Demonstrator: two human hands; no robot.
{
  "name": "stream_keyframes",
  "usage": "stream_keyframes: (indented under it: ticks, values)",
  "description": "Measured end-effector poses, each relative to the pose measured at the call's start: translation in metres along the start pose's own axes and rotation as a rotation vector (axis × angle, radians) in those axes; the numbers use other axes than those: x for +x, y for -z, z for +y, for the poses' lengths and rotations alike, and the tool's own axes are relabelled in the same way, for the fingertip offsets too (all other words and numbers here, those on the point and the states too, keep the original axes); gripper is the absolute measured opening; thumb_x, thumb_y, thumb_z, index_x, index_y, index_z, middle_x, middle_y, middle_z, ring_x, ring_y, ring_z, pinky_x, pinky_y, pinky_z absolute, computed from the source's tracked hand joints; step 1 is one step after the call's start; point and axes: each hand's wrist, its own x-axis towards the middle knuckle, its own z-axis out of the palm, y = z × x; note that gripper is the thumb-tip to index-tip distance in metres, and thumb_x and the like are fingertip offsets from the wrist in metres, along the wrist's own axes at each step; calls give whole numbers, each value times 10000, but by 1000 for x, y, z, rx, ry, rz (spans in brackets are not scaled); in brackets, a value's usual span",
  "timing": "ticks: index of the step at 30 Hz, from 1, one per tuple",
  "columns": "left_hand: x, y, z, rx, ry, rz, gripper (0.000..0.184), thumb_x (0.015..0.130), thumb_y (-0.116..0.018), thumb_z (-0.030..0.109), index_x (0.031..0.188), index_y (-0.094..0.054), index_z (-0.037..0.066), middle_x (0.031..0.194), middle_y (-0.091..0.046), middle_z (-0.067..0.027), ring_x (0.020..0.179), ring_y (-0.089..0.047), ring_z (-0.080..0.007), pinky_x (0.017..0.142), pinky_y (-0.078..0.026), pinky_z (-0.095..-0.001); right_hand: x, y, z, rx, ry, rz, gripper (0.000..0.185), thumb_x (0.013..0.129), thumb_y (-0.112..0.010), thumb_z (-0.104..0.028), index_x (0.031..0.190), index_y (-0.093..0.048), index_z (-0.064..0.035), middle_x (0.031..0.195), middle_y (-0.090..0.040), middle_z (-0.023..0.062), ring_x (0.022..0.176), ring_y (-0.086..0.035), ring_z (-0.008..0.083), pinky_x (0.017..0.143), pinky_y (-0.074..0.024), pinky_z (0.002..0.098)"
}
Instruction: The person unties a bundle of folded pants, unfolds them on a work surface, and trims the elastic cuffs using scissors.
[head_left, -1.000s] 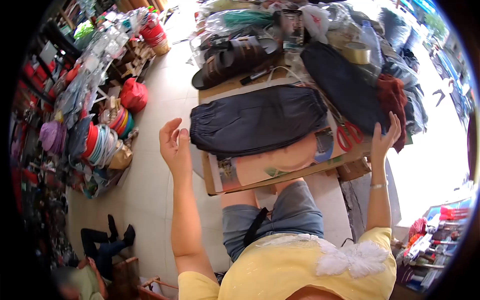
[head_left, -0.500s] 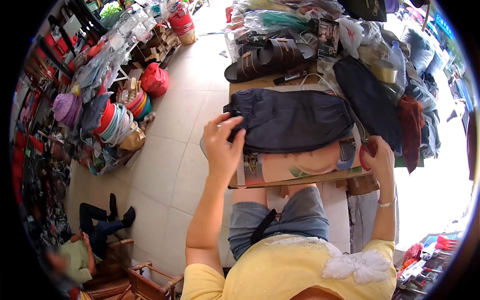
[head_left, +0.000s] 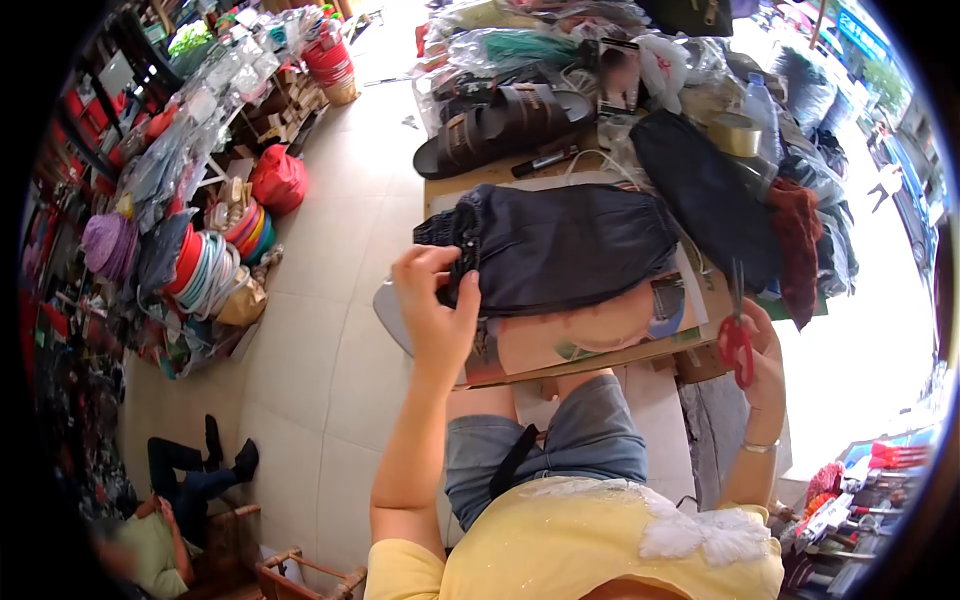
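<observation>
A dark elastic-cuffed cloth sleeve (head_left: 570, 250) lies across a printed sheet on the cardboard-topped table (head_left: 715, 300). My left hand (head_left: 435, 300) is at its left end, fingers and thumb closed on the gathered cuff, which is partly turned back. Off the table's right front corner, my right hand (head_left: 765, 350) grips red-handled scissors (head_left: 737, 345) with the blades pointing up. A second dark sleeve (head_left: 700, 200) rests at the right, beyond the scissors.
Behind the sleeve are brown sandals (head_left: 500, 125), a black marker (head_left: 545, 161), a tape roll (head_left: 733, 134) and plastic bags. A reddish cloth (head_left: 795, 250) hangs at the right edge. Goods crowd the left. A seated person (head_left: 160, 540) is at lower left.
My right hand has taken hold of the scissors and lifted them off the table. My left hand has moved onto the sleeve's left cuff and gripped it, and the cuff is now bunched.
</observation>
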Motion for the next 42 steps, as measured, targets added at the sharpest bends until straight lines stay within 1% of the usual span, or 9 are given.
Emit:
stream_keyframes:
  ticks: [2,7,11,14,18,25,35,37,42]
  values:
    - [10,4,11,-41,155,-106,489,748,-648,-17,1216,-523,50,1019,-550,-60,867,-541,-155,746,-477,-264,1,-22,0,160,69,-45,772,754,-786,-185,1371,-376,33,992,-619,104,852,-621,162,743,-506,249]
    - [30,7,5,-10,271,-356,529,741,-618,14,1262,-531,46,994,-580,-79,761,-554,-163,681,-480,-285,1,-66,5,513,-66,-165,746,780,-755,-275,1337,-381,53,924,-629,107,831,-621,165,718,-489,250]
    - [38,4,23,126,192,-441,431,750,-603,43,1181,-601,31,953,-600,-98,721,-572,-175,666,-487,-304,15,-89,5,258,-53,-323,417,832,-644,-117,1196,-484,5,863,-615,86,734,-605,148,640,-474,240]
    - [20,0,30,12,202,-428,402,757,-590,-4,1158,-610,14,929,-601,-91,686,-559,-146,642,-477,-274,38,-109,-24,14,-176,-491,348,814,-647,-19,1125,-490,-7,851,-596,64,715,-592,132,629,-475,241]
    - [-12,-16,41,-437,387,-379,395,797,-551,-76,1184,-583,-2,940,-596,-29,715,-530,-54,629,-446,-187,57,-144,7,61,-84,-500,332,808,-665,1,1080,-477,-34,919,-608,88,730,-605,126,628,-501,246]
    - [-32,-15,47,-695,501,-393,362,846,-551,-75,1204,-538,-27,972,-596,-22,792,-532,-48,696,-444,-177,49,-183,37,66,74,-407,377,763,-738,-8,1037,-480,-37,878,-558,25,740,-535,50,642,-474,207]
    - [-26,-20,39,-792,519,-389,357,827,-675,-17,1164,-557,-22,906,-565,3,782,-505,-41,680,-436,-179,49,-181,30,-191,82,-406,275,787,-663,-13,1029,-534,6,876,-554,8,737,-527,42,632,-452,189]
    - [-20,-16,46,-442,334,-423,328,805,-714,9,1108,-593,-24,905,-570,-10,775,-525,-54,638,-445,-188,47,-178,30,-136,58,-418,278,793,-659,-18,1039,-534,8,880,-550,9,739,-525,40,631,-449,190]
    - [-13,-12,41,-385,278,-510,255,799,-727,33,1019,-624,-44,864,-606,-53,724,-563,-84,603,-464,-205,46,-179,25,-66,64,-435,264,803,-637,-10,1041,-523,8,880,-527,4,738,-505,30,625,-435,187]
